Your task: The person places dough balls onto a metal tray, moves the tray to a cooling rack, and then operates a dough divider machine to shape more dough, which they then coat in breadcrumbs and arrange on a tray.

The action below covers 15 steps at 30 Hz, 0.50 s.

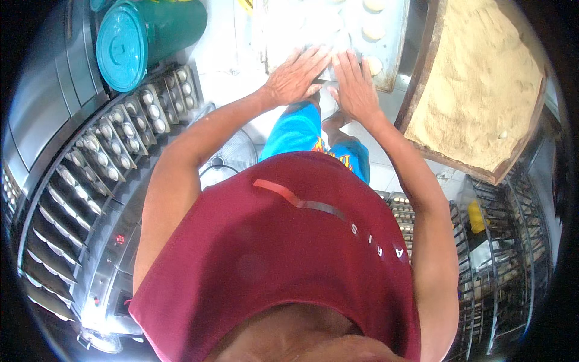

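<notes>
Fingers (310, 59) of left hand (292, 78) and right hand (357, 87) outstretched, unclenched, over near edge of metal tray (391, 51); anything beneath lost in glare. Pale dough round (374, 65) just beside right hand, near tray's right near corner; more dough rounds (374, 30) along right edge. Possible trouble: squashed round from rightward slip; tipped tray from heavy leaning on near edge.

Between the tray (395, 42) and green bin (154, 39) seems open, though glare-washed; rightward a wooden-framed box (421, 60) obstructs.
</notes>
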{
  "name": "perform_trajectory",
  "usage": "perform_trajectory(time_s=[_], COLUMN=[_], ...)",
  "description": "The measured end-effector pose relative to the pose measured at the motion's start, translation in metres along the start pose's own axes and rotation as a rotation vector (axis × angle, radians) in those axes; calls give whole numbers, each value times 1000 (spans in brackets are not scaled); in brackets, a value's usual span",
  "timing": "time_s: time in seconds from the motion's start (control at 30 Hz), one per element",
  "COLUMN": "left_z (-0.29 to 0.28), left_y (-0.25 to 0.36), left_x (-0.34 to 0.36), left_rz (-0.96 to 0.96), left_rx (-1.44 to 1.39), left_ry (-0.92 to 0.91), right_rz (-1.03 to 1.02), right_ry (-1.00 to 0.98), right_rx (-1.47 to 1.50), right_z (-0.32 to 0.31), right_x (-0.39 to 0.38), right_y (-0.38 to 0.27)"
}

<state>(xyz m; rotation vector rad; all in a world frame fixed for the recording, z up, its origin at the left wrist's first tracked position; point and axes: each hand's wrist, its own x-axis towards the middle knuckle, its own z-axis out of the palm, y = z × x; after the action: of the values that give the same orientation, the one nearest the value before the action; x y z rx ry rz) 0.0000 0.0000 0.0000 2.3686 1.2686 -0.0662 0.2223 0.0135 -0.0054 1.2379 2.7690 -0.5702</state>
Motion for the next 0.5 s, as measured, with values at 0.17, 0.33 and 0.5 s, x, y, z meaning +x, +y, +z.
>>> perform_trajectory(time_s=[0.17,0.33,0.5], left_z=[9,22,23], left_y=[-3,4,13], left_x=[-5,-12,-8], left_rz=[22,-37,-130], left_rx=[157,176,246], left_ry=[51,54,9], right_rz=[7,183,210], right_ry=[101,145,194], right_rx=[-21,64,36], right_z=[8,-2,19], right_x=[-1,-37,-49], right_y=[0,10,23])
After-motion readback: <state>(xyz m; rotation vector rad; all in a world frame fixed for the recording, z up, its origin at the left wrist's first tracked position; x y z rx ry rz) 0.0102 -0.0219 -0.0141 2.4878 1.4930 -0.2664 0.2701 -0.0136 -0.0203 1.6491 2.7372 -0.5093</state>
